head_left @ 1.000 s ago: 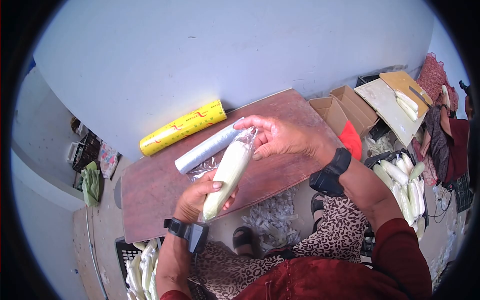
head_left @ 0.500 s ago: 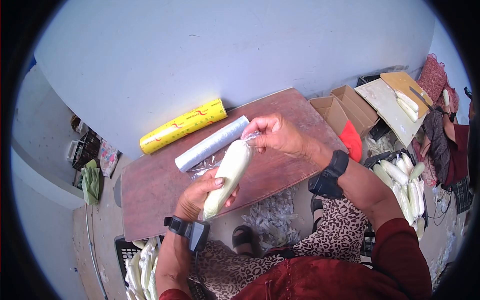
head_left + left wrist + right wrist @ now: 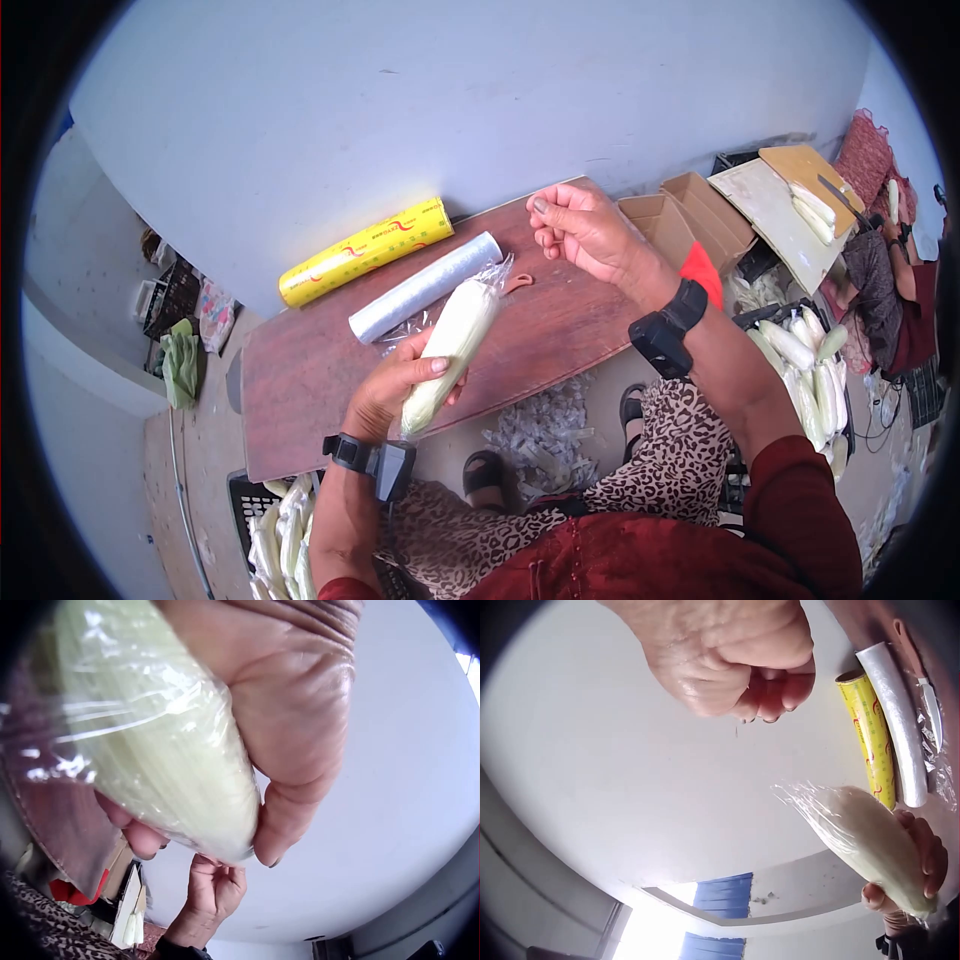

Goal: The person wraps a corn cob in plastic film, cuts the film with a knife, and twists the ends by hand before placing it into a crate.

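A pale green, elongated ear or vegetable [image 3: 458, 342] in clear film is gripped by my left hand [image 3: 388, 388], thumb on top and fingers beneath. Loose film [image 3: 810, 804] sticks out in wisps at its far end in the right wrist view. My right hand [image 3: 592, 236] is raised beyond that end, apart from it, with curled fingers and nothing visible in them. Behind the wrapped piece, a clear film roll [image 3: 425, 287] lies beside a yellow printed roll [image 3: 365, 252]. A knife [image 3: 928, 705] with a brown handle [image 3: 518, 283] lies near the clear roll.
The reddish-brown table [image 3: 300, 400] stands against the wall. Crates with more pale pieces [image 3: 290, 540] are at the lower left and right [image 3: 795, 350]. Cardboard boxes [image 3: 690, 215] stand at the right; film scraps [image 3: 545, 435] litter the floor. Another person's arm [image 3: 900, 265] shows far right.
My right hand has left the far end of the wrapped piece and moved up and right. Its film end now stands loose, and the knife handle has come into sight. The left hand keeps its grip.
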